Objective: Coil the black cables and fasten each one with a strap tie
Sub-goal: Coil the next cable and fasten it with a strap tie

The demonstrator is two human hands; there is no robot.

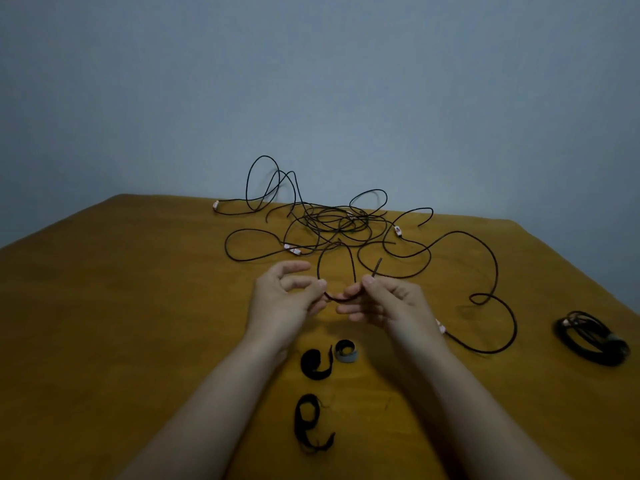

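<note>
A tangle of thin black cables point(332, 223) with small white tags sprawls over the far middle of the brown table point(121, 306). My left hand point(284, 299) and my right hand point(384, 303) pinch the same black cable point(341, 298) between thumb and fingers, a short curved piece spanning between them and one small loop rising above. The cable's free end sticks up beside my right thumb. Near my forearms lie two loose black strap ties point(317, 363) point(310, 424) and a rolled grey strap tie point(346, 351). A coiled, fastened black cable point(592, 337) lies at the far right.
A long loose run of cable point(498, 327) curves across the table to the right of my right hand. The table's far edge meets a plain blue-grey wall point(311, 81). Bare tabletop stretches to the left of my left arm.
</note>
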